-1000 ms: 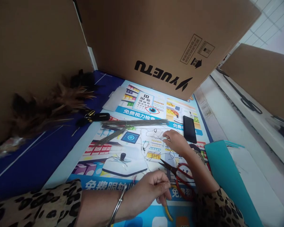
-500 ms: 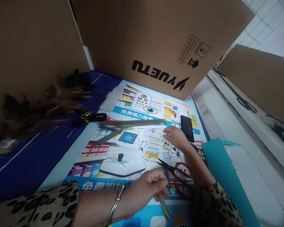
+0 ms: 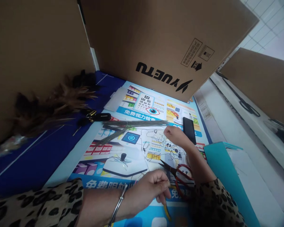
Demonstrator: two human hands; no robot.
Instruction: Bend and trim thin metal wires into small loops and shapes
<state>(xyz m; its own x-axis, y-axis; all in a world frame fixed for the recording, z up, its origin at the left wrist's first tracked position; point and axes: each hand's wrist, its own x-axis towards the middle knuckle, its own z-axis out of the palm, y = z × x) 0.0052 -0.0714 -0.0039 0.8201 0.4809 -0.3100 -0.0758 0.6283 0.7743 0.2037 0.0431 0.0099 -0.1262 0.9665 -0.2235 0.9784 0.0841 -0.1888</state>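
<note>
My left hand [image 3: 153,187] is closed in a pinch near the front of the printed sheet [image 3: 146,205]. From under its fingers hangs a narrow yellow curved strip [image 3: 167,212], its upper end hidden by the hand. Farther off, my right hand [image 3: 176,135] is closed with curled fingers beside a tangle of thin wires or threads [image 3: 167,146]; whatever it may grip is hidden. Scissors with red handles [image 3: 183,171] lie between the two hands, blades pointing left, partly behind my right forearm. A bundle of thin grey wires [image 3: 142,123] lies to the left of my right hand.
A black phone [image 3: 189,130] lies beyond my right forearm. Large cardboard boxes [image 3: 123,37] wall off the back and left. Brown feathers [image 3: 61,96] and a black key fob [image 3: 103,117] are at left. A turquoise folder [image 3: 223,170] sits at right.
The whole view has shifted slightly rightward. My right hand's fingers have drawn closer together beside the tangle. My left hand keeps its pinch with the yellow strip below it.
</note>
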